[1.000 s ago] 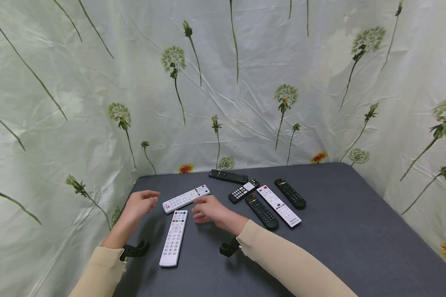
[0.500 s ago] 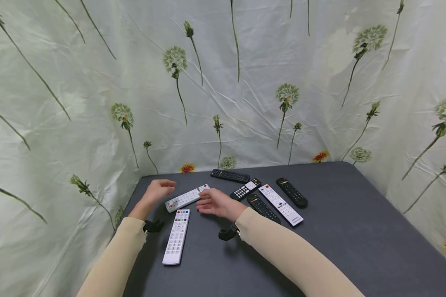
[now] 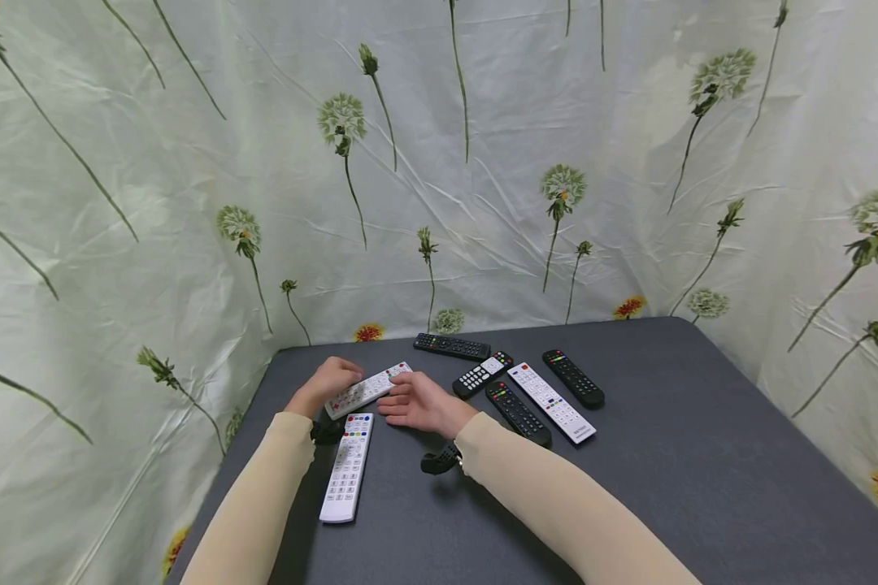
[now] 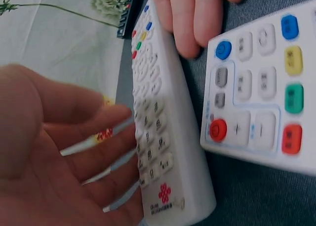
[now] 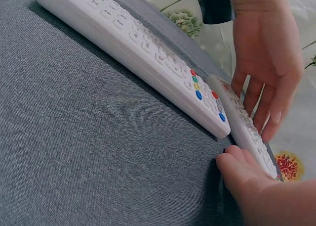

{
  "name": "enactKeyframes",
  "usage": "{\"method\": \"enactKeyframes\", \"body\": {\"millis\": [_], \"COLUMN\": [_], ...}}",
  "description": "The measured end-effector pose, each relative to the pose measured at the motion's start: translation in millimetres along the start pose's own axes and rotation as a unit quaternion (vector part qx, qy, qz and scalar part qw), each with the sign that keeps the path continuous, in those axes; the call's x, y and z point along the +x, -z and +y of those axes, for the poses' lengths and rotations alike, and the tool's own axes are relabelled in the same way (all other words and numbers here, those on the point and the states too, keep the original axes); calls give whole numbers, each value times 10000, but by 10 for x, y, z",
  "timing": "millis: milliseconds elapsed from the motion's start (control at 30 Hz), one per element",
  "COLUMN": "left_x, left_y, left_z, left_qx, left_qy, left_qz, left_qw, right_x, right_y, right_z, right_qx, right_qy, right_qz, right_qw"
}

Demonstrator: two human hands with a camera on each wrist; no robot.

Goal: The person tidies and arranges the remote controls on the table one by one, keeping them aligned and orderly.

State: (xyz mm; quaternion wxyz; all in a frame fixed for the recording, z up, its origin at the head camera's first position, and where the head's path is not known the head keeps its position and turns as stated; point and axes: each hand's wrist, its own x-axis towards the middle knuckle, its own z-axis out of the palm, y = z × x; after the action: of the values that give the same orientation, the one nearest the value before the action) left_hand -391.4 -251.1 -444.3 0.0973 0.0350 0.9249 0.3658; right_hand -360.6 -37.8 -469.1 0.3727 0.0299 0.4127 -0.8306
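Note:
A white remote control with a red logo (image 3: 362, 393) lies slanted on the dark grey table, between my two hands. My left hand (image 3: 328, 383) is at its far left side, fingers loosely bent. In the left wrist view those fingertips (image 4: 126, 172) reach the remote's long edge; whether they press on it I cannot tell. On its near right side is my right hand (image 3: 423, 404), fingers relaxed and extended, close to the remote's coloured-button end. A second white remote (image 3: 347, 471) lies lengthwise just below, its top end near the first one. Neither hand grips anything.
To the right lie a black remote (image 3: 518, 413), a white remote (image 3: 552, 404), another black remote (image 3: 573, 379) and a short black remote with white buttons (image 3: 481, 374). A long black remote (image 3: 452, 346) lies at the back, near the flowered curtain (image 3: 483, 203).
My left hand has moved right and over to the slanted white remote, coming down beside it. My right hand has shifted only slightly. The remotes look unmoved.

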Motion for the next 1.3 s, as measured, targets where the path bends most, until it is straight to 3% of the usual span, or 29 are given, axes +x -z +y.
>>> {"method": "enactKeyframes", "body": {"millis": [267, 500, 967, 1100, 1300], "left_x": [-20, -40, -36, -39, -71], "left_y": [-54, -82, -69, -51, -15], "left_z": [82, 65, 159, 187, 232], "left_qx": [431, 414, 356, 233, 13], "left_qy": [203, 370, 149, 147, 38], "left_qz": [31, 300, 886, 1013, 1119], "left_qw": [9989, 9980, 9953, 9945, 9937], "right_x": [57, 69, 108, 100, 92], "right_y": [-40, -80, -90, -121, -127], "right_z": [74, 90, 142, 107, 3], "right_qx": [190, 261, 1158, 1119, 639], "right_qy": [84, 57, 548, 746, 897], "right_qz": [-85, -224, 143, 204, 194], "right_qw": [9997, 9994, 9917, 9907, 9937]}}
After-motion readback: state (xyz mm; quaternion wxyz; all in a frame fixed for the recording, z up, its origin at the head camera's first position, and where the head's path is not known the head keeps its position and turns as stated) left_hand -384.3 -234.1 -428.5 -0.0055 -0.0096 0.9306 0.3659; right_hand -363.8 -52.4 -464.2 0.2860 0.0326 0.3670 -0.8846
